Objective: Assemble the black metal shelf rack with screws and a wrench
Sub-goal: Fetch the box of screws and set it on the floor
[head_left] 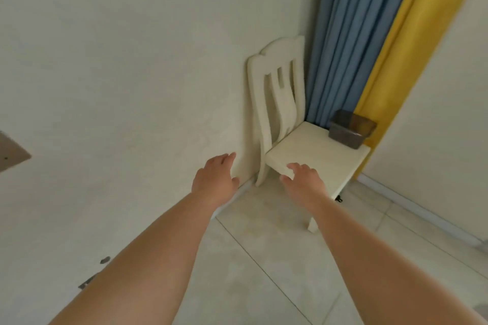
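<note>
At the far left, a grey plate (12,152) is fixed on the wall (118,60), and nothing of the task is seen there. The left hand (215,179) is stretched forward with the fingers loosely spread; nothing is held in it, and it is placed near the wall, just beside the chair's back leg. The cream chair (317,155) is set in the corner against the wall. The right hand (303,182) is open too, and its fingers are laid at the front edge of the seat, probably so that the chair can be grasped and pulled out. A dark box (351,129) is left on the seat's far corner, before the blue curtain (340,34) and the yellow curtain (412,34). The black metal shelf rack, the screws and the wrench are not shown.
</note>
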